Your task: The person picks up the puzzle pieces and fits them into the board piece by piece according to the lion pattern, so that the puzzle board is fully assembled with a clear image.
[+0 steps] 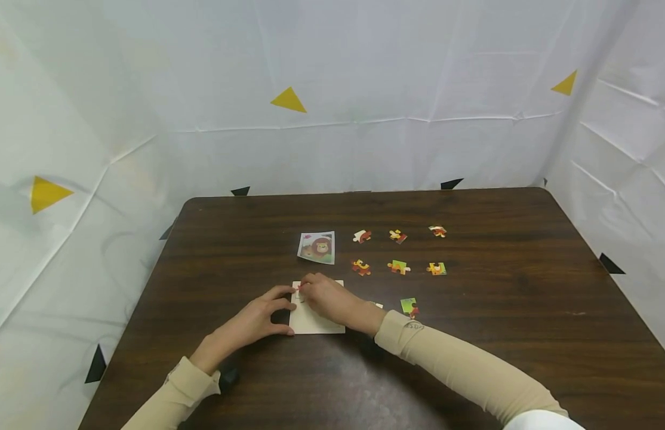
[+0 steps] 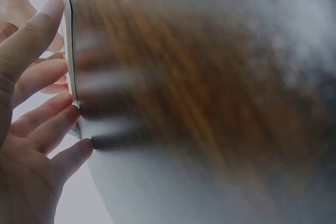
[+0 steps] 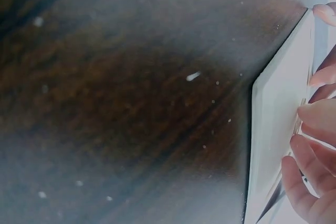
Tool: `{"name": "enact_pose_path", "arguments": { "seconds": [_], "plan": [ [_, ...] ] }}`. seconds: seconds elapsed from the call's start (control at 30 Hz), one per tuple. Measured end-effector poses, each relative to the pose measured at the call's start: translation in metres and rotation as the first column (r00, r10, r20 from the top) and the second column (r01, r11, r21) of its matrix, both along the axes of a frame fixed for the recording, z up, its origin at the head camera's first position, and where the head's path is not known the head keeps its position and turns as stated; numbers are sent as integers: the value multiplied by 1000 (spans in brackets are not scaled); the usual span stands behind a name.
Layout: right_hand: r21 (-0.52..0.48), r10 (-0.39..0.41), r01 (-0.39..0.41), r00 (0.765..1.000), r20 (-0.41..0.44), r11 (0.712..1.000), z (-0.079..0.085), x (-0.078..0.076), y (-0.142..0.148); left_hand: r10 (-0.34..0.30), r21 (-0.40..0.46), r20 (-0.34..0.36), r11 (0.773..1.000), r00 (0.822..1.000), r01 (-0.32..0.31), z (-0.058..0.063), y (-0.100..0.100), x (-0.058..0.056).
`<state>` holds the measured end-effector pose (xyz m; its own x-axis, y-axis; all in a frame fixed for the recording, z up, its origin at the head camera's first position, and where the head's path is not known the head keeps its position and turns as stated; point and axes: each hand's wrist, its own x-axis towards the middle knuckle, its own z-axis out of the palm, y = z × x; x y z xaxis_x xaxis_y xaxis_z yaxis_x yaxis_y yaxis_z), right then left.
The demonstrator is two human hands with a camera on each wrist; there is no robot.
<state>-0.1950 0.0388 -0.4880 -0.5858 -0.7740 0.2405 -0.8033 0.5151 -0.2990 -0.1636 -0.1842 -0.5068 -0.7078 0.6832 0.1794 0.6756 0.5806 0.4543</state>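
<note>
Left hand (image 1: 253,319) spread, fingertips against pale board (image 1: 316,326) just right of it. Right hand (image 1: 328,298) pinches puzzle piece (image 1: 298,288) under fingertips: probably light, stiff card; best held by edges, tabs likely bendable.

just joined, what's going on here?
A person is working on a jigsaw. Their right hand seems to pinch a puzzle piece, mostly hidden, at the far left corner of a pale board. Their left hand touches the board's left edge. Other pieces lie apart on the table to the right, and a lion picture lies beyond the board.
</note>
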Motion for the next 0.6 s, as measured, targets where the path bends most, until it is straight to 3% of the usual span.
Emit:
{"name": "enact_pose_path", "arguments": {
  "seconds": [0.23,0.43,0.6],
  "plan": [
    [3,7,-7,1000,-5,1000,0,-1,1,-19,9,10,1000,1000,18,-1,0,-3],
    [-13,-22,23,994,110,1000,9,-2,11,-22,20,27,1000,999,22,1,2,-2],
    [-62,-88,100,981,174,993,23,-8,41,-5,2,34,1000,999,5,2,1,-2]
  ]
}}
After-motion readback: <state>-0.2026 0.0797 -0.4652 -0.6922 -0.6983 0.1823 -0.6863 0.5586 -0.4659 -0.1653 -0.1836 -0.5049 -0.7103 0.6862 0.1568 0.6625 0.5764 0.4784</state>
